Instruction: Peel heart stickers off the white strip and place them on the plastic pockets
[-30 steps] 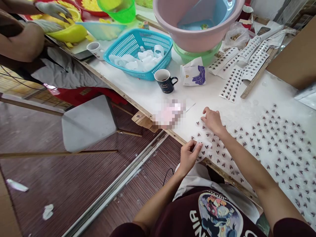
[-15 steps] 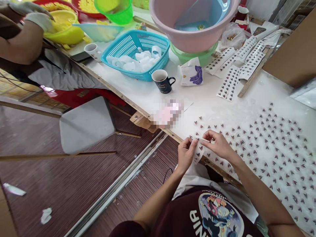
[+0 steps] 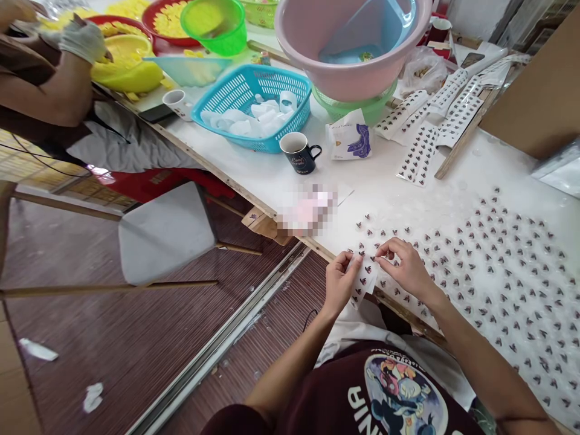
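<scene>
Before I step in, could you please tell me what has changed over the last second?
The right hand has drawn back toward the body from farther over the table, to beside the printed strip; whether it pinches anything is too small to tell. The left hand still holds the strip. The dark mug and blue basket stayed put.

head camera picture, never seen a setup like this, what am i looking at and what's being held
There's no machine here, just a person's two bare hands, seen from a camera worn on the head, facing forward and down. The left hand holds a white strip with small dark motifs; the right hand appears to pinch one small dark piece beside it. Many similar pieces are spread over the white table to the right. Farther back are a dark mug, a blue basket and a pink basin. At far left, a co-worker's gloved hand is by a yellow bowl.
</scene>
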Tool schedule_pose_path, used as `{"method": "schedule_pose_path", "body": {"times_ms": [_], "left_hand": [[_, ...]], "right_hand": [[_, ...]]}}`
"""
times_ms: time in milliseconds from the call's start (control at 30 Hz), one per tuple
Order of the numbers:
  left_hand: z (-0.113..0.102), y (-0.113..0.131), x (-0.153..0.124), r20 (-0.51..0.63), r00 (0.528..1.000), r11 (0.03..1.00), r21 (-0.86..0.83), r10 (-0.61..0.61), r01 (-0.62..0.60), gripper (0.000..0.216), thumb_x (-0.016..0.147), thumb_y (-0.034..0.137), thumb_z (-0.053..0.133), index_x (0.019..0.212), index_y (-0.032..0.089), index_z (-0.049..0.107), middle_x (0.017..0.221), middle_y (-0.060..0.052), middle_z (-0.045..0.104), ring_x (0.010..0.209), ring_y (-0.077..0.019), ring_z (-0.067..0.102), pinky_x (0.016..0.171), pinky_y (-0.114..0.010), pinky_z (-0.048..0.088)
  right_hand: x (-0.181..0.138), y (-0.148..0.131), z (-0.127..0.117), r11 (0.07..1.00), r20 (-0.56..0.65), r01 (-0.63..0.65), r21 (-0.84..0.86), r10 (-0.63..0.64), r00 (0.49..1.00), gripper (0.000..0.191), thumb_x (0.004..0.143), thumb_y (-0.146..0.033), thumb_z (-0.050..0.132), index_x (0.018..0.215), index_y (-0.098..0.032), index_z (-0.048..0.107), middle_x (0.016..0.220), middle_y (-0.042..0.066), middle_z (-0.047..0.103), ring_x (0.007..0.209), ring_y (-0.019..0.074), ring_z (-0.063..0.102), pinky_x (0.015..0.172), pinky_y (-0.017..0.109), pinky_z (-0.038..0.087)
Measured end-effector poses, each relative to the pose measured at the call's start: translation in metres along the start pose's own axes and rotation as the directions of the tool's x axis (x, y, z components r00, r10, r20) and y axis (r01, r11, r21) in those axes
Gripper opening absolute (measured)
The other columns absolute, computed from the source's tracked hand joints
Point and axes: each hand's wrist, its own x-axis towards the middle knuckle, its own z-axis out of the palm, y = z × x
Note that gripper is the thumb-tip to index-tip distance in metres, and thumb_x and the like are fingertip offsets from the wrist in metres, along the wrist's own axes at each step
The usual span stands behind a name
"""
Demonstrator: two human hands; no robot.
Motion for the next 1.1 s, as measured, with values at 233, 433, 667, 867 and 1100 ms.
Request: {"method": "schedule_pose_path", "body": {"times_ms": [233,433,667,867,1100], "left_hand": [[0.0,-0.002,0.001,0.002,1.0,0.999,0.036,0.029,-0.029,0.038,0.083,0.05,0.071,0.07,0.017,0.057,0.062,0.003,0.051,0.057,-0.0099,0.043,0.052,-0.021,0.035],[0.001,0.004,-0.001,0.015,0.998,0.994,0.093,0.057,-0.058,0.04,0.082,0.05,0.071,0.066,0.018,0.055,0.061,0.004,0.048,0.056,-0.0095,0.04,0.052,-0.021,0.033],[0.0,0.0,-0.002,0.017,0.997,0.989,0.127,0.069,-0.071,0.041,0.087,0.052,0.065,0.067,0.018,0.055,0.059,0.004,0.047,0.054,-0.0097,0.037,0.049,-0.022,0.03],[-0.001,-0.002,-0.002,0.016,0.997,0.985,0.15,0.079,-0.081,0.04,0.087,0.051,0.064,0.066,0.018,0.055,0.058,0.004,0.045,0.053,-0.0098,0.036,0.049,-0.022,0.029],[-0.001,-0.001,-0.002,0.012,0.996,0.982,0.167,0.087,-0.088,0.039,0.087,0.051,0.064,0.066,0.019,0.055,0.058,0.004,0.045,0.054,-0.0103,0.037,0.05,-0.022,0.029]], "right_hand": [[0.007,0.004,0.005,0.966,-0.144,-0.084,0.243,0.121,0.982,0.011,0.087,-0.033,0.063,0.093,-0.024,0.063,0.085,0.003,0.063,0.076,0.019,0.056,0.075,0.034,0.046],[0.014,-0.004,0.022,0.948,-0.037,-0.095,0.303,0.112,0.993,0.04,0.081,-0.029,0.067,0.118,-0.026,0.05,0.088,0.0,0.069,0.083,0.0198,0.062,0.084,0.035,0.048],[0.033,0.007,0.003,0.916,-0.214,-0.031,0.4,0.127,0.969,0.04,0.084,-0.03,0.066,0.116,-0.026,0.044,0.087,0.0,0.066,0.086,0.019,0.064,0.088,0.037,0.048],[0.073,0.04,-0.002,0.955,-0.215,-0.17,0.244,0.225,0.95,0.043,0.077,-0.028,0.062,0.114,-0.025,0.042,0.08,-0.002,0.067,0.078,0.0189,0.064,0.08,0.035,0.048],[0.088,0.049,0.011,0.977,-0.172,-0.193,0.094,0.207,0.963,0.041,0.075,-0.022,0.056,0.114,-0.025,0.044,0.078,-0.003,0.066,0.074,0.0196,0.064,0.074,0.034,0.049]]}}
